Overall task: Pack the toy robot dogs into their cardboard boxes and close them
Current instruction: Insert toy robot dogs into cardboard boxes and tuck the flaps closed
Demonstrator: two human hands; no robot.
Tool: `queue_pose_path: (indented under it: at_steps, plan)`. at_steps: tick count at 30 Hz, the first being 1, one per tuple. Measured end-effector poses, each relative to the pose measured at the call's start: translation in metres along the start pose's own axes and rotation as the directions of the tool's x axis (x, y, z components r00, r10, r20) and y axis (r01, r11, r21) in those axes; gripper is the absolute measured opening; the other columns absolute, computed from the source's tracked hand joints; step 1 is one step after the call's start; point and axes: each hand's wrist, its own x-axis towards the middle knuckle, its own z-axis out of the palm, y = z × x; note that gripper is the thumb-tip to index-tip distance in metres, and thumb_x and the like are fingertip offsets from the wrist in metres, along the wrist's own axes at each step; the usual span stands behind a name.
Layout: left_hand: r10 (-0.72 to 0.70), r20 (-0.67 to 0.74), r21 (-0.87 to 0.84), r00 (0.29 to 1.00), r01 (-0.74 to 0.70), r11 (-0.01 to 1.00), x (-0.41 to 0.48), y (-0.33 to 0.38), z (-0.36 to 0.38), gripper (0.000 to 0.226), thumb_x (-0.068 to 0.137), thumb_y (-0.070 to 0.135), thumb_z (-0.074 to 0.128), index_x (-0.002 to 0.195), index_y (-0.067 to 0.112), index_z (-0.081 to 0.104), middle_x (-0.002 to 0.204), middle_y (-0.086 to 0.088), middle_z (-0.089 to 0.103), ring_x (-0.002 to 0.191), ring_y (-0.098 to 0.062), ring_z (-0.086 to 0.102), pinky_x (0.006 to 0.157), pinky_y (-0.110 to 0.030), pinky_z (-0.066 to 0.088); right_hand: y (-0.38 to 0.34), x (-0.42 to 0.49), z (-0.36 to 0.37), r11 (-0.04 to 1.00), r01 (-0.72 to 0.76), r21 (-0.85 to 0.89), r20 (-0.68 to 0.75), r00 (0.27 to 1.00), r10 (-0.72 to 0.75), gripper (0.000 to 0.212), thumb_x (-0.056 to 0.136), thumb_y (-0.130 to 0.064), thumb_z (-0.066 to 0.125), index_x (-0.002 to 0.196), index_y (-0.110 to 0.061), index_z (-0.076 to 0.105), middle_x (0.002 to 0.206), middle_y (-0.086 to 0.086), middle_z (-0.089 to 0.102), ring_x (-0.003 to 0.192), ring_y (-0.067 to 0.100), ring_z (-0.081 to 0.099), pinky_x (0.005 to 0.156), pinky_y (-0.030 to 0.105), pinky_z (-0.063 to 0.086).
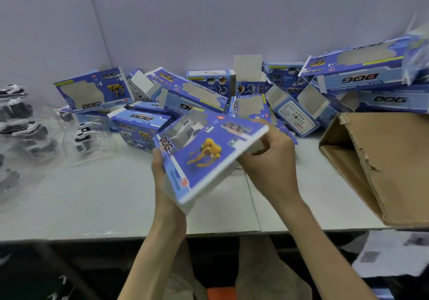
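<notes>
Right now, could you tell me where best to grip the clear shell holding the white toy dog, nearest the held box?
Probably the clear shell by its side walls, from the near side: it stands upright, blue boxes crowd behind.

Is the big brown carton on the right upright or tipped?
Tipped on its side: the brown carton rests on the table, its open mouth facing left.

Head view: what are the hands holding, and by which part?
One blue toy box: the left hand grips its near left edge, the right hand holds its far right end.
</notes>
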Motion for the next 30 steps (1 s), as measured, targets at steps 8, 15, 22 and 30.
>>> queue_pose_path:
  at_steps: [8,15,22,30]
  plan:
    - [0.227,0.015,0.104,0.974,-0.227,0.968,0.025,-0.008,0.004,0.036,0.094,0.046,0.032,0.109,0.031,0.061,0.093,0.016,0.074,0.089,-0.002,0.069,0.069,-0.016,0.053,-0.011,0.005,0.005,1.000,-0.001,-0.016,-0.190,0.982,-0.002,0.007,0.091,-0.033,0.067,0.090,-0.027,0.064,0.081,0.004,0.062,0.068,0.022,0.058,0.059,0.037,0.049]
    - [-0.201,0.047,0.458,0.978,0.158,0.875,0.030,-0.030,0.003,0.052,0.090,0.074,0.021,0.069,0.065,0.067,0.072,0.022,0.072,0.069,0.005,0.069,0.076,-0.036,0.054,0.035,-0.013,0.013,0.960,-0.282,0.004,-0.142,0.950,0.279,0.025,0.096,-0.014,0.055,0.083,-0.035,0.049,0.106,0.007,0.057,0.080,0.014,0.053,0.062,0.021,0.042]
    - [-0.227,0.138,0.339,0.964,0.169,0.925,0.034,-0.023,0.009,0.058,0.096,0.064,0.029,0.119,0.030,0.070,0.113,-0.002,0.074,0.105,-0.020,0.070,0.095,-0.043,0.053,0.039,-0.016,0.017,0.966,-0.223,0.134,-0.218,0.944,0.248,0.039,0.087,-0.024,0.046,0.113,-0.053,0.051,0.124,-0.017,0.053,0.112,0.033,0.057,0.081,0.038,0.055]
    - [-0.289,0.164,0.331,0.943,0.223,0.917,0.035,-0.016,0.007,0.068,0.085,0.068,0.049,0.140,0.028,0.053,0.129,-0.002,0.066,0.122,-0.024,0.061,0.114,-0.052,0.035,0.043,-0.022,0.024,0.976,-0.127,0.179,-0.321,0.930,0.180,0.036,0.093,0.000,0.048,0.122,-0.020,0.051,0.115,-0.034,0.058,0.099,-0.013,0.058,0.065,0.008,0.048]
